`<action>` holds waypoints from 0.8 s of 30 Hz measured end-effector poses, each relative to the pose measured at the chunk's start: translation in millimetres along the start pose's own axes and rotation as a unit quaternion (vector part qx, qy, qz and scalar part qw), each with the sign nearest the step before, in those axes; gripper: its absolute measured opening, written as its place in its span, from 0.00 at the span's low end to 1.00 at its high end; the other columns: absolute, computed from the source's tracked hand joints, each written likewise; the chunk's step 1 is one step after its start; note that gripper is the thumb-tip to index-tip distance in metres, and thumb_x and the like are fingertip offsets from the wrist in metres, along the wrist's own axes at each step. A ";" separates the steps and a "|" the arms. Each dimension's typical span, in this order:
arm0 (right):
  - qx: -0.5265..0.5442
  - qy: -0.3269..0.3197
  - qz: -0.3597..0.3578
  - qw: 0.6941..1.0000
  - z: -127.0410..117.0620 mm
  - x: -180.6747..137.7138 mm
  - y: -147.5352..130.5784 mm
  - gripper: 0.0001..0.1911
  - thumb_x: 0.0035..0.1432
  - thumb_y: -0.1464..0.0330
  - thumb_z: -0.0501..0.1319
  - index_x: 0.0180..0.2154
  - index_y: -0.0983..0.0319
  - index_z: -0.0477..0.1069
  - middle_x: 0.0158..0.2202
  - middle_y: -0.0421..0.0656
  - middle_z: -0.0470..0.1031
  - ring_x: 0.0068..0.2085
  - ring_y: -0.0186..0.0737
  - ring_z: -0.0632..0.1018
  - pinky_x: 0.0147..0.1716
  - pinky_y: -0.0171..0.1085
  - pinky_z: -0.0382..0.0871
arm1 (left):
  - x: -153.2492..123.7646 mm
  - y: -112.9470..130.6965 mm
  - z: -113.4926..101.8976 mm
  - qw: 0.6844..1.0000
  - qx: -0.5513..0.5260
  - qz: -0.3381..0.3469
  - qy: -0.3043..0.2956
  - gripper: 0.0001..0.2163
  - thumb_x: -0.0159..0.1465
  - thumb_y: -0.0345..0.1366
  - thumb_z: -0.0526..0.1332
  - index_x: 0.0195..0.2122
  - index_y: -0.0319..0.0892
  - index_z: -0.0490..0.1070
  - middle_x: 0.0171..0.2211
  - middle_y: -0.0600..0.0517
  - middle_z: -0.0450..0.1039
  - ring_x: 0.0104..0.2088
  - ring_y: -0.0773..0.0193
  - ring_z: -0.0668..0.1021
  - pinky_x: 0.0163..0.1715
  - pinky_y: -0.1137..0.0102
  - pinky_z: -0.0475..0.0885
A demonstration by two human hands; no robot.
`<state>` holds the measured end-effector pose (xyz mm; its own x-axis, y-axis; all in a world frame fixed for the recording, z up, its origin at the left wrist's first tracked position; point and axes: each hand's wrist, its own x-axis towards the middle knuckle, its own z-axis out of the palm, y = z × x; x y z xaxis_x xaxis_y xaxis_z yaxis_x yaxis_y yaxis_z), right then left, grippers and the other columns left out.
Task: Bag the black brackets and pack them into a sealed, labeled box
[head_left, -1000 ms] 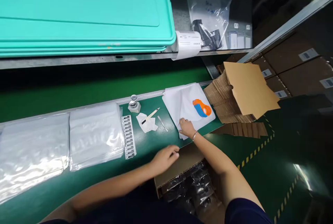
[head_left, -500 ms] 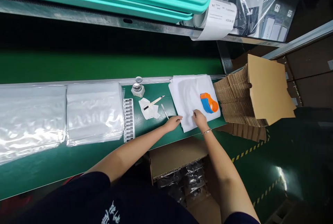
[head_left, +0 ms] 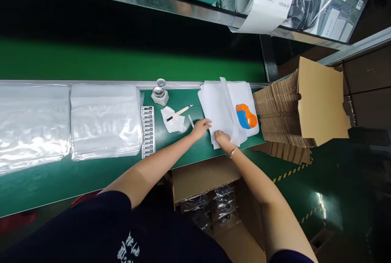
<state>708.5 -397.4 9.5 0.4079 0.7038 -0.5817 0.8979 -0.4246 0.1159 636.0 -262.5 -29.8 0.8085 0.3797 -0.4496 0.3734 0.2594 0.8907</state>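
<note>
A stack of thin white sheets point(head_left: 214, 104) lies on the green bench. Its top sheet is raised in a curved fold and has slid askew over those below. My right hand point(head_left: 222, 139) is closed on the near part of this sheet, fingertips pointing left. At the stack's left edge, my left hand point(head_left: 201, 128) has its fingers stretched towards the paper, slightly apart. An orange and blue tape dispenser point(head_left: 247, 116) rests on the stack's right side. Beside my left hand are tweezers point(head_left: 191, 121), partly covered, and a craft knife point(head_left: 180, 113) on a crumpled white wipe point(head_left: 171, 124).
Further left are a metal-lidded bottle point(head_left: 160, 96), a label strip point(head_left: 148, 130) and piles of clear plastic bags point(head_left: 106, 120). Folded cardboard point(head_left: 276, 112) stands at the right. An open carton point(head_left: 204, 175) with bagged items sits below the bench edge. A metal shelf point(head_left: 189, 12) overhangs the back.
My right hand has moved left, and the top sheet has shifted and bent up into a fold. My left hand stays at the stack's edge. The camera view has shifted slightly.
</note>
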 end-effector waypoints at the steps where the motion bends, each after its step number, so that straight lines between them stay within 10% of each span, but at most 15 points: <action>1: -0.001 -0.003 0.002 1.000 0.0 0.4 1.5 0.11 0.65 0.77 0.48 0.42 0.69 0.69 0.40 0.51 0.73 0.39 0.42 0.75 0.34 0.37 0.68 | -8.0 -7.4 -2.5 1.000 0.007 -0.008 -0.002 0.15 0.62 0.26 0.50 0.44 0.37 0.74 0.37 0.47 0.78 0.35 0.64 0.78 0.40 0.68 0.72; 24: 0.196 0.087 0.005 0.977 20.0 0.5 36.4 0.13 0.65 0.64 0.58 0.30 0.65 0.69 0.28 0.38 0.70 0.31 0.33 0.72 0.35 0.36 0.68 | -21.7 -24.1 33.6 0.993 0.112 -0.030 0.008 0.07 0.56 0.29 0.60 0.21 0.41 0.70 0.21 0.54 0.70 0.25 0.64 0.72 0.28 0.71 0.64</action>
<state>738.0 -423.8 -2.7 0.4689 0.7698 -0.4330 0.7749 -0.5938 -0.2166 624.7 -306.8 -39.3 0.7751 0.3846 -0.5014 0.5138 0.0782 0.8543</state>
